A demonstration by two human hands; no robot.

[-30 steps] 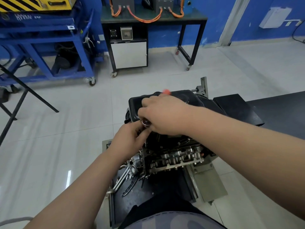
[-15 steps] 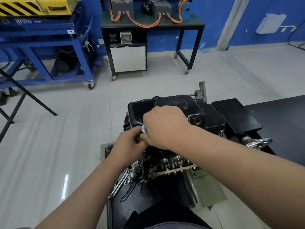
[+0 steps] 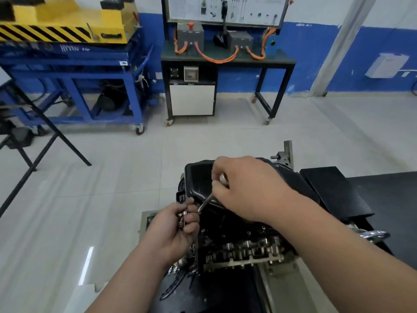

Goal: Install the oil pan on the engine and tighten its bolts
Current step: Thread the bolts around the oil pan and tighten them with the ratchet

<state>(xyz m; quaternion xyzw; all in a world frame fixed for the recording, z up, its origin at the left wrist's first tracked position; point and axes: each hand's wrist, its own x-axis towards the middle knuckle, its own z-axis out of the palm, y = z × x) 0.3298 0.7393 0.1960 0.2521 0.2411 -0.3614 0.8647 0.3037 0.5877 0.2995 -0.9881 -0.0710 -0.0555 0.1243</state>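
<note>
Right hand [image 3: 248, 188] grips slim metal tool [image 3: 206, 202], shaft angled toward 7 o'clock over oil pan [image 3: 198, 177] rim. Left hand [image 3: 173, 231], at 7 o'clock of it, fingers curled, pinches small metal piece [image 3: 181, 219] (kind unclear).

Glossy black oil pan [image 3: 198, 180] sits on top of the engine [image 3: 234, 238], whose silvery valve gear faces the camera. The left hand [image 3: 173, 231] holds small silver bolts [image 3: 181, 219] at the pan's near-left corner. The right hand [image 3: 248, 188] grips a thin metal tool [image 3: 205, 203] angled down at that edge.
</note>
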